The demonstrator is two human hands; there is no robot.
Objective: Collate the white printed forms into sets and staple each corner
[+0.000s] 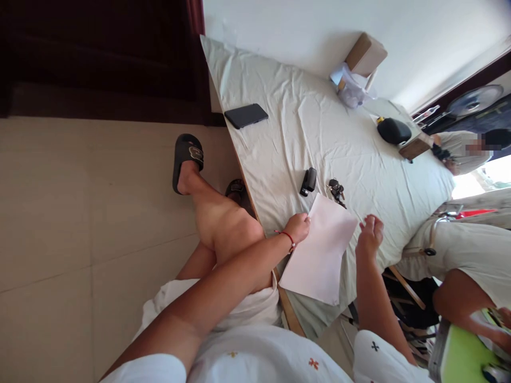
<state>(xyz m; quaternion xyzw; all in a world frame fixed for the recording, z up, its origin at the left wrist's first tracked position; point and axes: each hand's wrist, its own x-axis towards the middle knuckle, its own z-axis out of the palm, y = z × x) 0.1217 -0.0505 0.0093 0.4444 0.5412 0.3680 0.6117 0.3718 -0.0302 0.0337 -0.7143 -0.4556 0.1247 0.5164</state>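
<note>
A white sheet of paper (321, 252) lies at the near end of the cloth-covered table, with a bend across its right part. My left hand (298, 227), a red string bracelet at its wrist, is closed on the paper's left edge. Just beyond the right corner of the sheet is my right hand (370, 234), its fingers loosely curled together; a small gap seems to separate it from the paper. Past the sheet's far edge lie a black stapler (308, 182) and a bunch of keys (336, 190).
A black phone (246, 115) rests near the table's left edge. Farther back stand a cardboard box (365, 54), a clear plastic bag (353, 90) and a black rounded case (394, 131). Two people sit at the right, one by a green tabletop (459, 351). A fan (475, 101) is behind.
</note>
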